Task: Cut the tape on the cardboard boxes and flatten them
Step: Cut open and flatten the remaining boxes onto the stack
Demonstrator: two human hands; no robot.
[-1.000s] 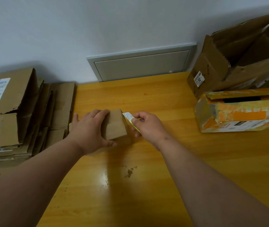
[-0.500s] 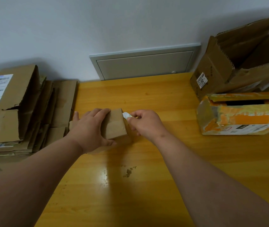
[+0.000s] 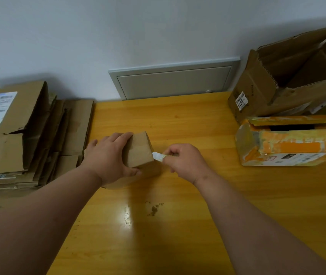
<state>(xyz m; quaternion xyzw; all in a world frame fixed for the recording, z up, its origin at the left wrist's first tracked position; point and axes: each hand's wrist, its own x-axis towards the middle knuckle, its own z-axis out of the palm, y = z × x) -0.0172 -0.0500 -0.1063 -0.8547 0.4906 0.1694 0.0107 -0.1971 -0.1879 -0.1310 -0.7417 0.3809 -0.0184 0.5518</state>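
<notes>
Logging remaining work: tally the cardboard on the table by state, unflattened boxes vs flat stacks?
Unflattened boxes: 3, namely the small brown box in hand, the orange-taped box, and the large open brown box.
Flattened cardboard stacks: 1, the flattened stack; its sheets cannot be counted.
Total: 4

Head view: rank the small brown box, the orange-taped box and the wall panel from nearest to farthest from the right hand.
1. Small brown box, just left of the right hand, held by the left hand.
2. Orange-taped box, off to the right on the table.
3. Wall panel, behind the table on the wall.
</notes>
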